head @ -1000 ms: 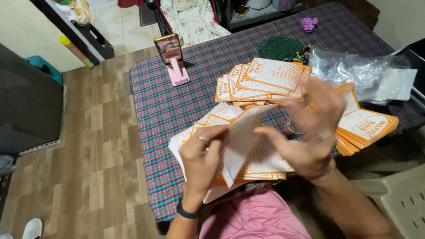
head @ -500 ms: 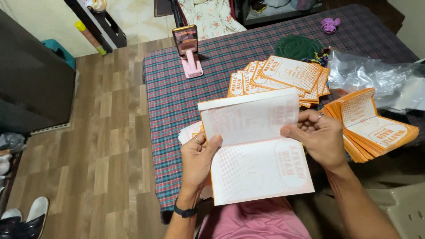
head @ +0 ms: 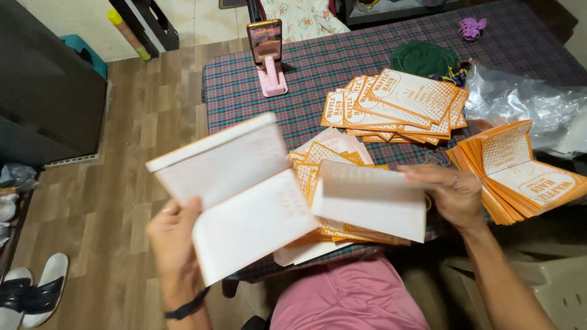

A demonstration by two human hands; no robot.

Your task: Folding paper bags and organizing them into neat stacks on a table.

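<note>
You held one flat paper box blank (head: 235, 195) in your left hand (head: 174, 241), lifted at 9 o'clock off the plaid table (head: 318, 73), fingers clamped on its lower edge. Your right hand (head: 449, 195) pinched a second blank (head: 370, 205) over the centre stack (head: 333, 159). Step looked like sorting/separating blanks; next probably needs a free spot w/ room. Blanks: white inside, orange-printed, motion-blurred.

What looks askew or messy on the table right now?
The orange printed bags lie in loose, fanned stacks, not squared. A crumpled clear plastic bag sits at the right edge. Nothing looks spilled or torn.
</note>
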